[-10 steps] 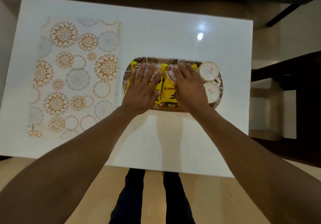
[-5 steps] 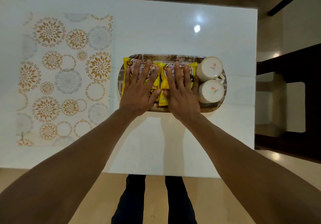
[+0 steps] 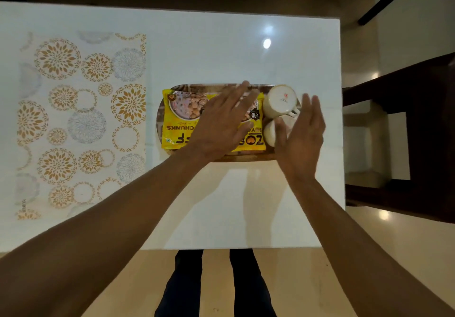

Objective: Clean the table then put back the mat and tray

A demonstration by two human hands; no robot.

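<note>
We see the mat [image 3: 81, 124] flat at the left of the white table [image 3: 221, 53]. The tray [image 3: 222, 158] sits mid-right, holding packets [image 3: 182, 120] and cups [image 3: 280, 100]. Left hand [image 3: 221, 127] flat, fingers straight; right hand [image 3: 301, 134] likewise, holding nothing. Dark chair [image 3: 406, 132] right, tiled floor [image 3: 398, 238].

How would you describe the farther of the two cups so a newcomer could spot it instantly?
On the white table, find the oval tray right of the patterned mat. At the tray's right end, beside the yellow packets, two white cups lie. The farther cup is unobstructed and shows a small red logo; the nearer cup sits partly behind the right hand.
</note>
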